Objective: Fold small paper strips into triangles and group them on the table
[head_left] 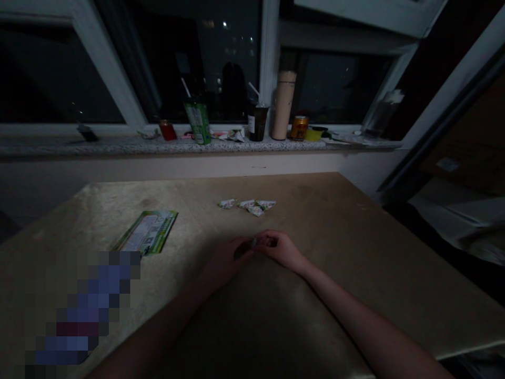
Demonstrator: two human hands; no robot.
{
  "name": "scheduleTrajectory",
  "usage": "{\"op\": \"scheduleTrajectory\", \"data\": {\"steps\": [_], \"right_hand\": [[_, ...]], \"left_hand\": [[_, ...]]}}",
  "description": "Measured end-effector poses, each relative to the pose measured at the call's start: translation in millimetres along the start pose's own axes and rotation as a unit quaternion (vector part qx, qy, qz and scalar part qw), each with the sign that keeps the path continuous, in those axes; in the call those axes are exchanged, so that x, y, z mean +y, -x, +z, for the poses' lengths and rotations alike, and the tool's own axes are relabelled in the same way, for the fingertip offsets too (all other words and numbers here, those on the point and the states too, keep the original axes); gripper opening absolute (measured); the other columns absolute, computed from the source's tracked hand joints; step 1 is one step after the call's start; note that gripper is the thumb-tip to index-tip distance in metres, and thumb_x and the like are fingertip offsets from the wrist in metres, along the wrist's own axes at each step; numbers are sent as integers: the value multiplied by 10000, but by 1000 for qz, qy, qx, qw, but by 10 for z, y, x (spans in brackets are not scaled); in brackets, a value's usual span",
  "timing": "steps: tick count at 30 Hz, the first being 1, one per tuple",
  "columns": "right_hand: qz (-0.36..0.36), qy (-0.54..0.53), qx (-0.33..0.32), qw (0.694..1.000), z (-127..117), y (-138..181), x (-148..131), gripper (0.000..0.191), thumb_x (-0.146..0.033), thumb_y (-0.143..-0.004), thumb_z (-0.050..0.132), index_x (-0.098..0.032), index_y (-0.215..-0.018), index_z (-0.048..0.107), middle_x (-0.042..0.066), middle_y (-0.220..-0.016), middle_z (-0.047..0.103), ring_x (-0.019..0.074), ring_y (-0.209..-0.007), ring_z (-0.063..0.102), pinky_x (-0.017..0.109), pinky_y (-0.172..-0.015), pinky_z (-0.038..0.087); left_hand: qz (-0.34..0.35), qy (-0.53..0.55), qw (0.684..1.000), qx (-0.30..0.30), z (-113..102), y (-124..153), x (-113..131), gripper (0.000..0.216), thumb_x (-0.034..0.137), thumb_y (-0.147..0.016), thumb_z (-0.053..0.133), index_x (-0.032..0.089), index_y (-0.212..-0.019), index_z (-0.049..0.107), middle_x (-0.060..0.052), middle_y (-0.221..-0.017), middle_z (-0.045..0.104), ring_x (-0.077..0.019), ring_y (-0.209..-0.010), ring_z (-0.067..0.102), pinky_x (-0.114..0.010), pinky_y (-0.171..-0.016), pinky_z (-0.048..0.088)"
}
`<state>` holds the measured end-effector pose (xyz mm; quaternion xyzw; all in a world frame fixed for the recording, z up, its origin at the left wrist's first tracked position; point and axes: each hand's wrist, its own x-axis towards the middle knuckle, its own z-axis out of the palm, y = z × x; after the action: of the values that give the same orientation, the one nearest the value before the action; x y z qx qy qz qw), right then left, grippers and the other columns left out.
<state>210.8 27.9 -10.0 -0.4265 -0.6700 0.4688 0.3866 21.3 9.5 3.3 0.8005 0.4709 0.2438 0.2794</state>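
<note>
In the middle of the table my left hand (229,258) and my right hand (282,250) meet at their fingertips. Both are closed in a pinch, thumb against fingers. A small dark, partly shiny piece (254,242) shows between them; the dim light and the fingers hide what it is. Just beyond the hands lie several small white-and-green triangular folded packets (256,206), grouped together, with one packet (227,203) a little apart to the left. Further left, a flat green printed bag (160,231) rests on the table.
The brown-covered table (315,210) ends at a wall below a stone windowsill (130,149). On the sill stand a green cup with a straw (198,122), a dark cup (258,122), a tall pink bottle (283,108) and an orange can (299,128). A blurred-out patch (87,310) covers the left front.
</note>
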Motion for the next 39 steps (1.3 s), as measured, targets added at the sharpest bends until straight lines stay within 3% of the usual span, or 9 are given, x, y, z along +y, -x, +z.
{"op": "scheduleTrajectory", "data": {"steps": [6, 12, 18, 26, 39], "right_hand": [[-25, -9, 37, 999, 51, 9, 47, 222, -350, -697, 703, -160, -811, 692, 27, -756, 665, 142, -682, 595, 245, -628, 452], [38, -102, 35, 993, 119, 15, 68, 277, -361, -631, 735, -162, -818, 688, 40, -761, 711, 178, -694, 659, 271, -633, 490], [15, -62, 60, 996, 173, 43, 58, 219, -342, -691, 687, -171, -826, 700, 49, -798, 724, 191, -738, 676, 279, -646, 508], [-18, -55, 27, 998, 156, 57, 58, 213, -279, -728, 640, -163, -896, 701, 59, -857, 730, 197, -787, 685, 288, -686, 529], [-46, 26, 42, 998, 138, 80, 21, 289, -126, -700, 537, -139, -937, 703, 50, -834, 722, 173, -740, 658, 244, -628, 487]], "left_hand": [[-12, 47, 999, 12, 14, -8, -27, 284, 395, -858, 562, 204, -1058, 628, -26, -970, 695, -206, -882, 645, -312, -804, 479], [-22, 95, 995, 3, 16, -15, -57, 238, 348, -814, 618, 200, -1000, 638, -20, -948, 708, -200, -884, 659, -310, -810, 495], [-43, 147, 988, -4, 8, -23, -69, 209, 315, -785, 624, 194, -955, 627, -30, -926, 712, -212, -863, 673, -349, -803, 519], [-49, 191, 980, -10, -5, -24, -55, 192, 278, -767, 611, 197, -941, 617, -20, -921, 716, -209, -880, 679, -352, -834, 522], [-46, 231, 972, -15, -26, -36, -106, 220, 220, -769, 571, 177, -982, 604, -29, -918, 714, -201, -871, 675, -325, -807, 511]]}}
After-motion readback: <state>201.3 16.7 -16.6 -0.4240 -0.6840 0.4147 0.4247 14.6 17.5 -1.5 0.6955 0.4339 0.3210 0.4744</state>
